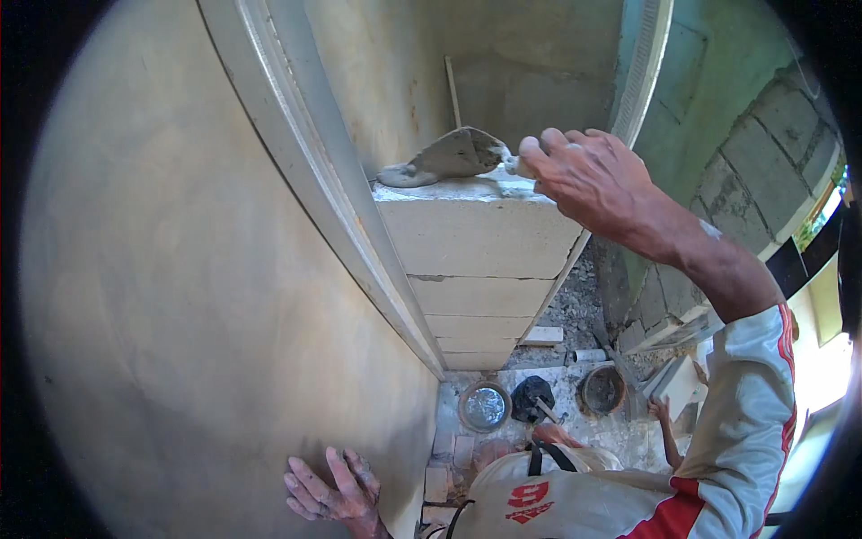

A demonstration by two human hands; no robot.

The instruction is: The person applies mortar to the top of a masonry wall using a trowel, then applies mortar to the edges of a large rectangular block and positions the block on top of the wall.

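Note:
My right hand [584,166] is closed around the handle of a trowel [460,154], held over the top of a low wall of pale blocks [476,235]. The blade is tilted and smeared with grey mortar. A lump of wet mortar [409,176] lies at its tip, on the left end of the top block, beside the frame. My left hand [337,490] rests with fingers spread against the smooth plastered wall [224,314] at lower left and holds nothing.
A pale frame [314,153] rises left of the blocks. On the floor are a round basin of water [486,409], a dark bundle [532,395], a round mortar tub [602,392] and a short pipe [589,356]. Another person's arm [666,427] shows at lower right, near a pale slab [675,386].

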